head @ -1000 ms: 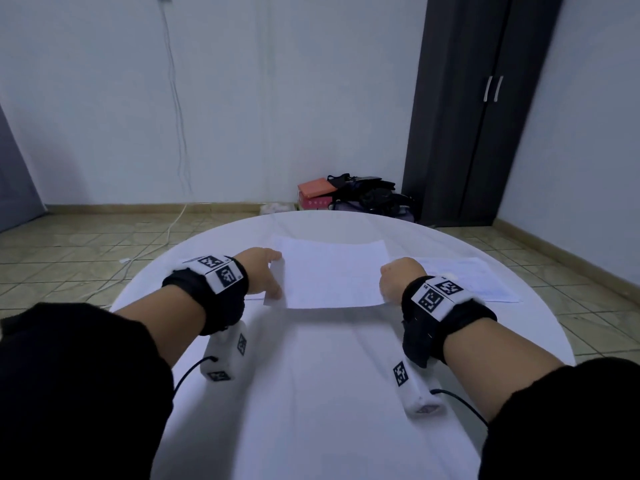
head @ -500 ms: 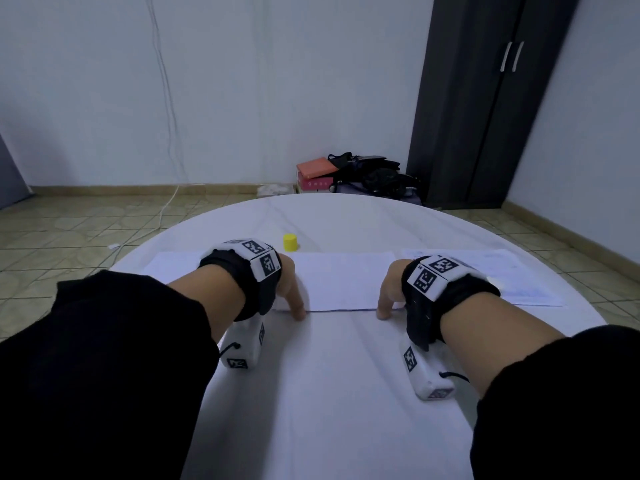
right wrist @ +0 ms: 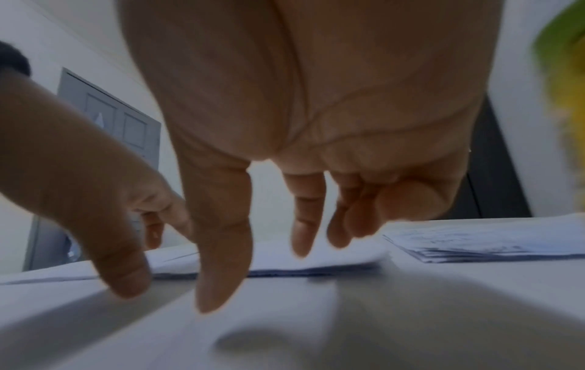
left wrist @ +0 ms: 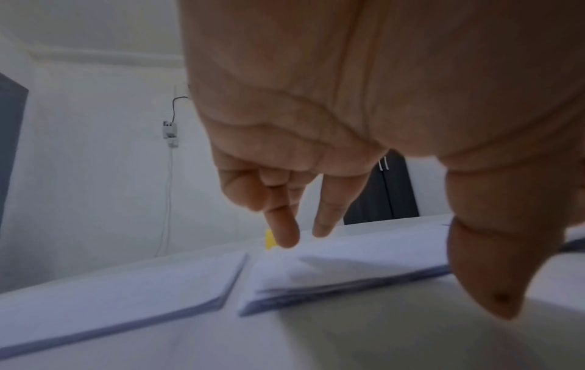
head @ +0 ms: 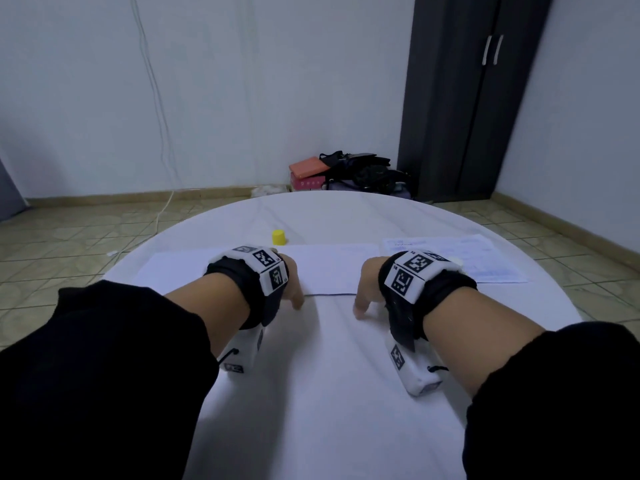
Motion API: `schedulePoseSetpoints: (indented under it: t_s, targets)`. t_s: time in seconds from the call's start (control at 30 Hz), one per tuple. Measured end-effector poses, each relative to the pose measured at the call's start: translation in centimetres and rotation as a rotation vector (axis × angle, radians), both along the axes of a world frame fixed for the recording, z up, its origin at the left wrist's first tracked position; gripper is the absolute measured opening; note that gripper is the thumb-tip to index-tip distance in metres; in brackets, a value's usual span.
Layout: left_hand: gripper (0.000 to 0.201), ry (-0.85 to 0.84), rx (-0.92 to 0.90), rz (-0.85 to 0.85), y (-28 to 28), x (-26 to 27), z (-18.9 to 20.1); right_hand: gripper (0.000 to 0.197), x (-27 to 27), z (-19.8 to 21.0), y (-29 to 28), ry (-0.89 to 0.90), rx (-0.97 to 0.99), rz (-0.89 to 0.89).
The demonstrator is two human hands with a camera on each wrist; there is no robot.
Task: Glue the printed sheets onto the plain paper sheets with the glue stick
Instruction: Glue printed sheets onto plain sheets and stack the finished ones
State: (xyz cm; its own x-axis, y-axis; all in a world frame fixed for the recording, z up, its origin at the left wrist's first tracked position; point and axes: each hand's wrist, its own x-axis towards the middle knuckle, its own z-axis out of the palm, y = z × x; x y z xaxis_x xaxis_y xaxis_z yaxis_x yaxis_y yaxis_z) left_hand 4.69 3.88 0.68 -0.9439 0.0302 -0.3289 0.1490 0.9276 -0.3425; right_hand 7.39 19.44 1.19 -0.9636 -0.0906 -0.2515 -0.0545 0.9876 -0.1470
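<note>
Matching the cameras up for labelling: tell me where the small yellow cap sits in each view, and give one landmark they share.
Head: the yellow cap stands centre-left, just beyond the left hand.
Left wrist: only a yellow sliver shows, just left of centre, partly hidden by that hand's fingers.
Right wrist: not identifiable; a yellow-green blur at the right edge is too smeared to name.
Shared landmark: the dark wardrobe.

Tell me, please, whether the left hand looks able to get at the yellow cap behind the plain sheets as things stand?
Probably yes. The left hand holds nothing, and the yellow cap stands just beyond it, with only flat plain sheets lying between them on the table.
</note>
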Motion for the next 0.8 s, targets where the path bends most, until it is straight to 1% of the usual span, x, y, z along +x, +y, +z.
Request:
schedulePoseSetpoints:
  t_s: [0.1, 0.17, 0.23, 0.3, 0.37, 0.47, 0.57, 0.67, 0.73, 0.8]
  targets:
    - [0.058, 0.032, 0.082, -0.001, 1.9, 1.5, -0.6, 0.033, 1.7, -0.4, 0.5, -0.088, 0.070, 0.022]
    - [0.069, 0.050, 0.150, -0.013, 3.5, 2.4, -0.9, 0.035, 2.8, -0.7, 1.1, -0.088, 0.057, 0.029]
    - [0.076, 0.034, 0.187, -0.040, 5.1, 3.5, -1.2, 0.034, 4.3, -0.9, 1.9, -0.115, 0.097, 0.046]
    - [0.077, 0.003, 0.200, -0.085, 6.8, 4.2, -1.6, 0.029, 5.5, -1.1, 2.9, -0.154, 0.134, 0.081]
    - [0.078, -0.019, 0.227, -0.119, 8.3, 4.7, -1.9, 0.025, 6.5, -1.0, 4.1, -0.189, 0.114, 0.089]
    - [0.080, -0.026, 0.249, -0.146, 10.1, 4.8, -1.9, 0.030, 7.1, -1.0, 6.4, -0.222, 0.091, 0.050]
    - [0.080, -0.021, 0.249, -0.163, 11.4, 4.4, -1.6, 0.026, 7.2, -1.1, 8.8, -0.274, 0.067, 0.011]
    - [0.075, -0.010, 0.245, -0.158, 12.1, 3.5, -1.4, 0.035, 6.5, -1.0, 11.2, -0.303, 0.025, -0.040]
    - [0.076, 0.011, 0.234, -0.162, 12.5, 2.8, -1.2, 0.042, 5.7, -1.0, 12.4, -0.296, 0.019, -0.076]
    - [0.077, 0.036, 0.223, -0.163, 12.8, 1.9, -1.2, 0.041, 4.6, -0.8, 13.4, -0.272, 0.003, -0.111]
